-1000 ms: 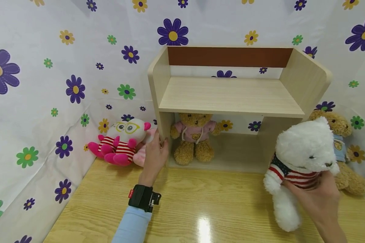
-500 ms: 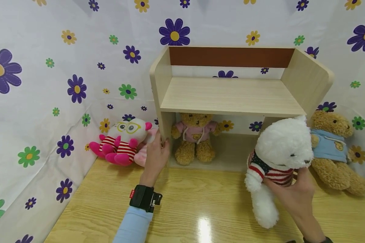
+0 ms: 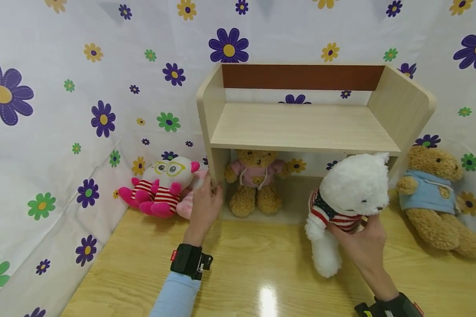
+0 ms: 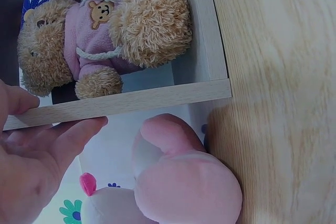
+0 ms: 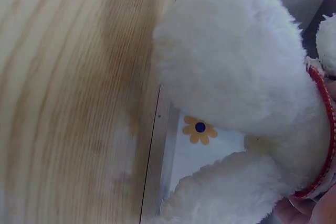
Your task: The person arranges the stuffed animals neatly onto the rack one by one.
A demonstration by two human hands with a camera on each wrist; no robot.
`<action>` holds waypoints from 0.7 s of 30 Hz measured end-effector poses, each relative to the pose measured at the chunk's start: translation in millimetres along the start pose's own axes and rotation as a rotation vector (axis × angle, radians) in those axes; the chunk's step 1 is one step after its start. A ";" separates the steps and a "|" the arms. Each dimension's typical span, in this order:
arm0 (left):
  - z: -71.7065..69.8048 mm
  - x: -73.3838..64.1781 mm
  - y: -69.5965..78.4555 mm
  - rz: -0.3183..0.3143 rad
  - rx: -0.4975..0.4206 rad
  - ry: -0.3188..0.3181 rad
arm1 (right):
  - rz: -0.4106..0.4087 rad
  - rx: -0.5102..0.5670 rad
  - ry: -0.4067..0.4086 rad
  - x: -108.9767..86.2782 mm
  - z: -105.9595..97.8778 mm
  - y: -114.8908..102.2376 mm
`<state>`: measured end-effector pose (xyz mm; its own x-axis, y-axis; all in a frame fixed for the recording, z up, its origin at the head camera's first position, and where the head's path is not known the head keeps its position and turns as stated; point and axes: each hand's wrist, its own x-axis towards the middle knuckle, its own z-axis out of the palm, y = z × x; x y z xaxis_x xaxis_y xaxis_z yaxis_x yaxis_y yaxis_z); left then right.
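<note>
My right hand (image 3: 361, 240) grips a white teddy bear (image 3: 355, 185) round its striped shirt. The bear is held in front of the right part of the shelf's lower compartment, legs hanging above the table. In the right wrist view its fluffy white leg (image 5: 231, 51) fills the middle. My left hand (image 3: 206, 207) holds the left side panel (image 4: 121, 103) of a small wooden shelf (image 3: 305, 125), thumb on the inner face and fingers outside. Inside the lower compartment, at the left, sits a brown teddy bear in a pink hoodie (image 3: 258, 176).
Left of the shelf lie a pink and white plush toy with yellow glasses (image 3: 162, 189) and a pink plush toy (image 4: 189, 187). A brown teddy bear in a blue hoodie (image 3: 430, 196) leans by the wall at the right. All stand on a wooden table (image 3: 238, 273).
My right hand has carried the white teddy bear leftward from beside the blue-hoodie bear to the front of the compartment. My left hand has stayed on the side panel.
</note>
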<state>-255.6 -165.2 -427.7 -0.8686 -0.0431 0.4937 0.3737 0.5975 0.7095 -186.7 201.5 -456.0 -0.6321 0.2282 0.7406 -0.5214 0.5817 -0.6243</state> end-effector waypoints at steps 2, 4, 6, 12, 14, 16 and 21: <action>0.8 -1.9 -0.4 0.003 0.005 0.000 | 0.010 -0.001 -0.011 0.9 3.6 0.9; 1.5 -2.6 -0.8 0.015 0.011 0.008 | 0.018 0.004 -0.013 2.5 8.2 1.9; 2.1 -2.4 -1.3 0.024 0.015 0.012 | 0.042 0.022 -0.015 4.3 12.9 1.9; 1.9 -0.8 -3.0 0.030 0.017 0.014 | 0.161 0.026 -0.024 7.4 26.2 2.3; 2.3 -1.7 -3.5 0.027 0.020 0.013 | 0.165 0.020 -0.013 6.9 30.6 6.1; 2.9 -2.8 -4.0 0.028 0.022 0.013 | 0.170 0.015 0.002 7.5 35.0 9.7; 2.9 -3.6 -4.7 0.038 0.014 0.019 | 0.205 -0.005 0.004 15.6 47.4 16.0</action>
<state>-255.2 -165.6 -434.3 -0.8474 -0.0347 0.5298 0.4019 0.6103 0.6827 -232.1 177.4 -466.2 -0.7223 0.3449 0.5994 -0.3797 0.5266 -0.7606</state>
